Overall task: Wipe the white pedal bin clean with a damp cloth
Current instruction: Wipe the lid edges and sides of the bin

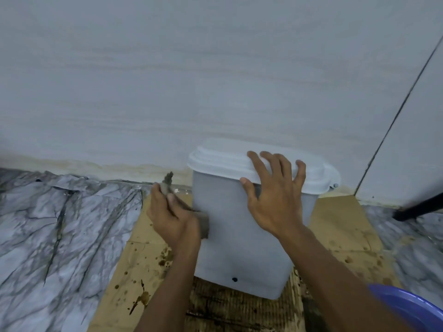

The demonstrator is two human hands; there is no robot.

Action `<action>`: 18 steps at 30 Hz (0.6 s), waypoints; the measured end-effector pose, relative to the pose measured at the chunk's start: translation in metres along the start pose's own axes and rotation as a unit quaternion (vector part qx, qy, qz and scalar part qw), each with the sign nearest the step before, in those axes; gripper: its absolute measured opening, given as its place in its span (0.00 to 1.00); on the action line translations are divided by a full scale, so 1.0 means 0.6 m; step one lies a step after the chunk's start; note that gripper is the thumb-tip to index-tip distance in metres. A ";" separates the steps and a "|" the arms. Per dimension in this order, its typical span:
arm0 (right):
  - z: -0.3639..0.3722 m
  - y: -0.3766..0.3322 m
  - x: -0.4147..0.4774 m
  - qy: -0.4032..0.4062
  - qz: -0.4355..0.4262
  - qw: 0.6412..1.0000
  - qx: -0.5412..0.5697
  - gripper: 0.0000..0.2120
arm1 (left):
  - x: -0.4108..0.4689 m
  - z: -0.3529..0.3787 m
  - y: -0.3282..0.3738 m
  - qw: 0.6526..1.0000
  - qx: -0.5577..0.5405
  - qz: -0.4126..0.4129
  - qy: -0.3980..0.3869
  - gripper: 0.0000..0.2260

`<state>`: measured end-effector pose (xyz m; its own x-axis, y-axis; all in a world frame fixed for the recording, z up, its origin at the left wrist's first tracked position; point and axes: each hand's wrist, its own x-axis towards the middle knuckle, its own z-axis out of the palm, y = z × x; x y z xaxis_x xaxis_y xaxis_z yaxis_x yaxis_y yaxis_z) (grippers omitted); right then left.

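Against the wall, on cardboard, the bin (242,236) stands upright. I press the cloth (203,225), bunched in my left hand (172,219), seemingly onto its left side; my right hand (273,195) lies spread on the lid.

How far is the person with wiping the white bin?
Done: cannot tell; no face looks cleaned. In hand: the left hand presses a grey-brown damp cloth on the left side of the white plastic pedal bin, the right hand steadying its lid. Left: front and lid.
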<state>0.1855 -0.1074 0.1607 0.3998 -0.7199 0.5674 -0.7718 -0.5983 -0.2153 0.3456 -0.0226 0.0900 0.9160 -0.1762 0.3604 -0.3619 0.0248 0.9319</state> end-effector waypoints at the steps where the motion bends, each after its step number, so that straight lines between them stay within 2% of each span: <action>1: -0.003 -0.007 -0.012 -0.001 -0.001 1.000 0.003 0.25 | 0.013 -0.008 0.028 1.000 -0.020 0.000 0.012 0.21; 3: -0.016 -0.022 -0.036 -0.002 -0.002 1.000 0.008 0.25 | 0.028 -0.019 0.099 0.996 -0.058 0.051 -0.034 0.20; 6: -0.042 -0.041 -0.079 0.010 -0.013 0.999 0.028 0.25 | 0.037 -0.008 0.181 0.965 -0.016 0.188 -0.182 0.18; 7: -0.049 -0.047 -0.094 0.020 -0.017 0.999 0.046 0.24 | 0.041 0.002 0.193 0.940 0.024 0.235 -0.246 0.17; 9: -0.061 -0.057 -0.121 0.042 -0.017 0.995 0.091 0.22 | 0.045 0.024 0.202 0.868 0.125 0.291 -0.383 0.13; 11: -0.071 -0.063 -0.139 0.061 -0.018 0.989 0.134 0.21 | 0.040 0.025 0.208 0.800 0.207 0.293 -0.480 0.11; 12: -0.076 -0.063 -0.147 0.064 -0.021 0.986 0.155 0.20 | 0.037 0.017 0.211 0.782 0.230 0.282 -0.506 0.11; 15: -0.097 -0.061 -0.163 0.081 -0.015 0.964 0.252 0.14 | 0.031 -0.016 0.214 0.768 0.265 0.258 -0.523 0.19; 18: -0.129 -0.058 -0.169 0.105 0.066 0.923 0.365 0.10 | 0.004 -0.043 0.222 0.765 0.274 0.253 -0.525 0.23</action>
<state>0.1337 0.0138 0.1720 0.1630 -0.7656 0.6223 -0.2375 -0.6427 -0.7284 0.3041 0.0056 0.2161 0.0958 -0.9808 0.1700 -0.9057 -0.0150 0.4237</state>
